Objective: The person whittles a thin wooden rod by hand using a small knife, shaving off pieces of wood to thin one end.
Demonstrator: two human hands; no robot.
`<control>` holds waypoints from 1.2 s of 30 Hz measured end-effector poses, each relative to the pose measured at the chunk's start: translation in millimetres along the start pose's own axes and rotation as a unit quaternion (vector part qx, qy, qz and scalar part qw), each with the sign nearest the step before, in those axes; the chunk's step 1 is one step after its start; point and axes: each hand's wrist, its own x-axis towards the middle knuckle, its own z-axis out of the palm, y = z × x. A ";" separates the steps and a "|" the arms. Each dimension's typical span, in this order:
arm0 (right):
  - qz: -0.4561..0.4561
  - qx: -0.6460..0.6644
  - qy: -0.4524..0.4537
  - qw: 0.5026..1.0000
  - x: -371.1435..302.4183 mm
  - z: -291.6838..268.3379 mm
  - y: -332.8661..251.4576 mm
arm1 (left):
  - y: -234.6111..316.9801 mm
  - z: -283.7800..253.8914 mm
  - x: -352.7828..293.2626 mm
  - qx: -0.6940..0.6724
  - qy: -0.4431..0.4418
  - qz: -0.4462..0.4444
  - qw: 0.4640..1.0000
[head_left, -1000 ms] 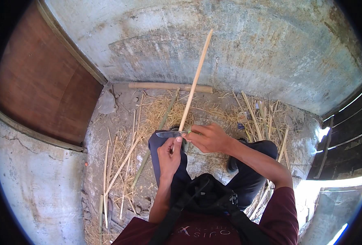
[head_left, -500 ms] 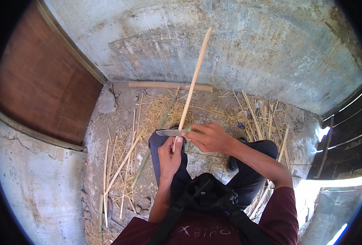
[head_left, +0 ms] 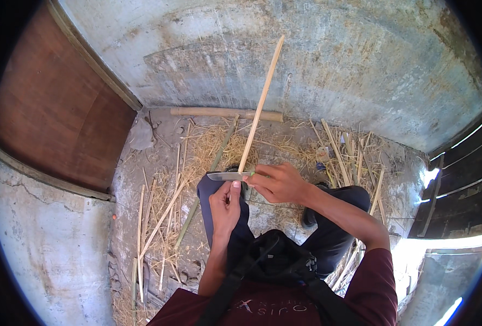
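Note:
A long pale bamboo strip [head_left: 261,104] points away from me toward the far wall. My left hand [head_left: 225,209] pinches its near end between thumb and fingers, above my left knee. In my right hand [head_left: 279,183] is a knife, closed around its green handle, which shows only in part. The knife's flat metal blade [head_left: 224,176] points left and lies across the strip, just beyond my left thumb. Where exactly the edge meets the strip is too small to tell.
Pale shavings [head_left: 203,146] and several loose strips [head_left: 159,223] litter the floor on both sides. A thick bamboo pole [head_left: 219,112] lies along the foot of the far wall [head_left: 328,65]. A brown door panel [head_left: 61,98] stands at left, dark slats [head_left: 458,185] at right.
Almost nothing differs. The left thumb has shifted very slightly along the strip, and the strip's far tip has moved a touch to the right.

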 end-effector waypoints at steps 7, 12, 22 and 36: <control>-0.009 -0.044 -0.004 0.999 1.3 -4.0 -1.0 | -0.2 1.0 2.8 0.023 -0.005 -0.002 1.000; -0.010 -0.050 0.000 0.999 3.0 -4.1 -0.8 | -0.1 0.9 3.3 0.036 -0.004 0.006 0.999; -0.016 -0.047 -0.005 0.999 2.3 -0.2 4.2 | -1.8 -6.3 -1.2 -0.049 -0.040 -0.025 0.998; -0.003 -0.034 -0.019 0.999 0.9 8.8 -1.0 | -5.4 -17.2 0.2 -0.041 -0.067 -0.020 0.997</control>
